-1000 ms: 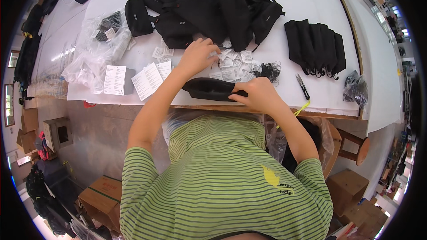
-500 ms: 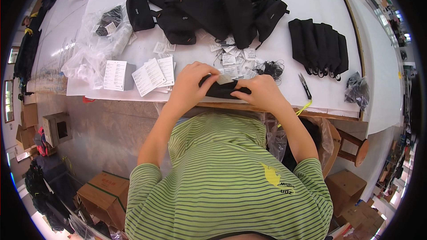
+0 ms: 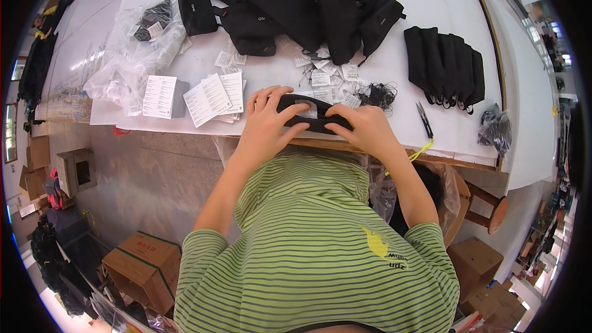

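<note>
small black fabric pouch (image 3: 311,116), flat, curved

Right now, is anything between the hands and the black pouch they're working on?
No. Both the left hand and right hand already grip the black pouch directly at the table's near edge; nothing visible lies between them.

A white-topped desk (image 3: 431,0) fills the upper frame. A heap of black fabric bags (image 3: 296,6) is spread along its upper middle, a row of folded black pouches (image 3: 445,66) at the right, clear plastic bags (image 3: 132,55) at the upper left, white printed paper cards (image 3: 191,94) at centre left, and small black snips (image 3: 425,119) near the front edge.
</note>
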`<state>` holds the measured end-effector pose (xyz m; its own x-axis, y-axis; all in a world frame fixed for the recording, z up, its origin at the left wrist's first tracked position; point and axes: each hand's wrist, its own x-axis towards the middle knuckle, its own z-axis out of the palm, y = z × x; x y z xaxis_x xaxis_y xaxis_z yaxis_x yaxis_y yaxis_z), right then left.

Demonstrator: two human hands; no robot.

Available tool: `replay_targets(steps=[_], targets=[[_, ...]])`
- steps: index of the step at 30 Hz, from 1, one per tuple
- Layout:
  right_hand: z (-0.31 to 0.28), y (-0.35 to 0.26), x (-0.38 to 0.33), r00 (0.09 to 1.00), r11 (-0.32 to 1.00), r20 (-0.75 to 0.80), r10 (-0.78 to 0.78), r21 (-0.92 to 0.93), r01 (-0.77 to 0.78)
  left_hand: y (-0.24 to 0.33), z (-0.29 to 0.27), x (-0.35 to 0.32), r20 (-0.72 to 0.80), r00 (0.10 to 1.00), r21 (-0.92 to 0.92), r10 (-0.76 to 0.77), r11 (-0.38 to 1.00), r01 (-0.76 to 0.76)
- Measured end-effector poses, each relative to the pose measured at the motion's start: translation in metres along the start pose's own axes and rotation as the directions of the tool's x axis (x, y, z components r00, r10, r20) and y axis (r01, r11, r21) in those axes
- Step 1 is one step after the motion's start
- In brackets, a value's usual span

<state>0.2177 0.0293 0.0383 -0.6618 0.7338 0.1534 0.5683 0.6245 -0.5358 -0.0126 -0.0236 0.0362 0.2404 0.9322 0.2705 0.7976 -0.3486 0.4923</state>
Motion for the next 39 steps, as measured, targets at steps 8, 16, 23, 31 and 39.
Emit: replay_targets(steps=[8, 16, 23, 31, 39], targets=[[0.004, -0.001, -0.002, 1.000, 1.000, -0.014, -0.005, -0.010, 0.004, -0.002, -0.002, 0.001, 0.105, 0.994, -0.015, -0.029, 0.999, 0.030], [0.005, -0.001, -0.002, 1.000, 1.000, -0.027, 0.007, 0.015, -0.007, 0.005, 0.002, 0.005, -0.004, 1.000, -0.107, -0.021, 0.994, 0.020], [0.005, -0.003, -0.004, 1.000, 1.000, -0.025, -0.004, -0.005, 0.004, 0.013, 0.017, 0.012, -0.006, 0.998, -0.121, 0.056, 0.991, -0.057], [0.008, -0.005, -0.006, 0.999, 1.000, -0.037, -0.003, -0.003, 0.003, 0.015, 0.015, 0.008, -0.051, 0.995, -0.336, -0.083, 0.940, 0.061], [0.009, -0.006, -0.007, 0.999, 1.000, -0.049, -0.009, -0.002, 0.009, 0.007, 0.001, -0.008, -0.143, 0.931, -0.734, -0.335, 0.667, 0.127]])
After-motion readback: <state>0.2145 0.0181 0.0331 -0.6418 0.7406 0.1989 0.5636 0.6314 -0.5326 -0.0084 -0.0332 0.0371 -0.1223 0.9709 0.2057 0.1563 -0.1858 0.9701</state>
